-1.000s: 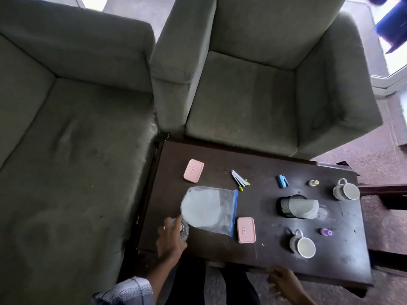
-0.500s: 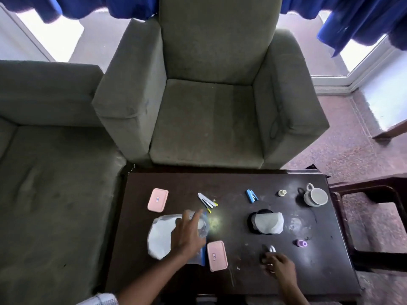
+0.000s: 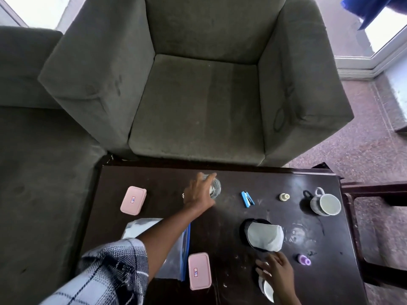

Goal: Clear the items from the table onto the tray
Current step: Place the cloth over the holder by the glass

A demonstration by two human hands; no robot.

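Left grip: the left hand [image 3: 198, 193] is clamped on a clear glass [image 3: 215, 187], fingers curled over its far rim, at the upper middle of the table [image 3: 222, 230].
Right grip: the right hand [image 3: 278, 272] lies over a white cup [image 3: 267, 289] at the lower right of the frame. Its fingers are spread across the cup, and I cannot tell whether they close on it.
Glass: near the table's far edge, with the blue stapler [image 3: 247, 199] to its right. Whether its base touches the table cannot be told.
Upper left of table: a pink box [image 3: 133, 200] lies flat.
Lower middle: a second pink box [image 3: 199, 270] lies just beside the blue-edged zip bag [image 3: 175, 258], which the left forearm crosses.
Centre right: a black pot [image 3: 244, 233] lies tipped on its side with a white wrap [image 3: 265, 237] over its mouth, just above the right hand.
Right side: a mug [image 3: 327, 204] near the table's right edge, a small cream cap [image 3: 284, 197] between it and the stapler, and a purple cap [image 3: 304, 259] lower down.
Sleeve: a checked sleeve [image 3: 110, 276] covers the left upper arm, lower left of the frame.
Behind the table: a grey-green armchair [image 3: 198, 106], with a sofa [image 3: 44, 161] at the left.
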